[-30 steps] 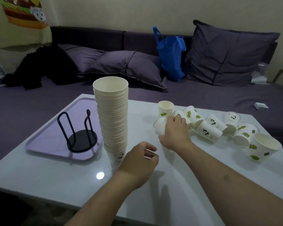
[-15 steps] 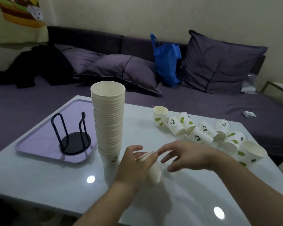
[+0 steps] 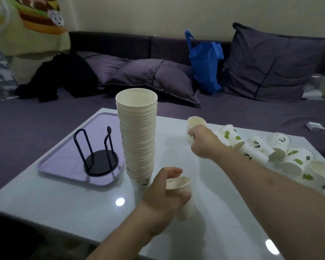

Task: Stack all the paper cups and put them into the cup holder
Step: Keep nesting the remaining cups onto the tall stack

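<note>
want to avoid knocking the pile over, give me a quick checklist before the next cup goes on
1. Left hand has a firm hold on the white paper cup: ok, fingers wrap its side.
2. Tall stack of white paper cups stands straight: ok, upright on the glossy white table, no visible lean.
3. Top of the stack is open to take a cup: ok, the rim is unobstructed.
4. Right hand has the upright paper cup at the far end of the row: cannot tell, the hand covers the contact.
5. Black wire cup holder is free: ok, it stands empty on the lilac tray.
</note>
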A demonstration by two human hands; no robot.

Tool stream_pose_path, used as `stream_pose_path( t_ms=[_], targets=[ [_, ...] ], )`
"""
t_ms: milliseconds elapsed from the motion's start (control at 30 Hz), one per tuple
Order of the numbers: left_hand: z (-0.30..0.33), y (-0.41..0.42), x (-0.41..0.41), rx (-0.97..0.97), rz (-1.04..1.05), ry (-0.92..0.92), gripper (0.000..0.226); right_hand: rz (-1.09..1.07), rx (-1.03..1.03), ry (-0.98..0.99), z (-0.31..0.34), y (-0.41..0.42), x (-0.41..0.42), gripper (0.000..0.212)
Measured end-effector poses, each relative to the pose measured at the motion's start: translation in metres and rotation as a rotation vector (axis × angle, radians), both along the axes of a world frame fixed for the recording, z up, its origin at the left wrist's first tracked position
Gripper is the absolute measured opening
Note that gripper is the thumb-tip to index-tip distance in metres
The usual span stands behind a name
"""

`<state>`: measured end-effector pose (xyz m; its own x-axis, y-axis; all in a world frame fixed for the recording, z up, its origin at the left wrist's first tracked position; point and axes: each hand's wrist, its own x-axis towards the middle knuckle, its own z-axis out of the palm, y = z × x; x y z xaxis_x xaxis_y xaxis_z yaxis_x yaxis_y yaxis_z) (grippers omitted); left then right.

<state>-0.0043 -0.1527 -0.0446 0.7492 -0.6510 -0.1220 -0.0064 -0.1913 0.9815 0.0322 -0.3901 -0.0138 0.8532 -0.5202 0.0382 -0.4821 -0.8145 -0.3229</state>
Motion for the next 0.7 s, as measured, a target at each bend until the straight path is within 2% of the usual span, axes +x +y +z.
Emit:
stream_pose_path(
  t_ms=[100, 200, 300, 367, 700],
  targets=[
    [0.013, 0.005, -0.001, -0.058, -0.016, -0.003, 0.051, 0.024, 0.19, -0.405, -0.005, 0.019, -0.02, 0.045],
    [0.028, 0.003, -0.002, -0.113, 0.008, -0.015, 0.057, 0.0, 0.348, -0.6, -0.008, 0.043, -0.054, 0.033],
    [0.047, 0.006, -0.01, -0.163, 0.036, -0.073, 0.057, -0.056, 0.499, -0.663, -0.007, 0.058, -0.088, 0.016],
    [0.061, 0.011, -0.016, -0.205, 0.062, -0.132, 0.057, -0.095, 0.548, -0.688, -0.006, 0.062, -0.104, 0.014],
    [0.162, 0.05, -0.015, -0.514, 0.314, -0.44, 0.064, -0.129, 0.595, -0.861, 0.012, 0.106, -0.142, 0.026]
  ],
)
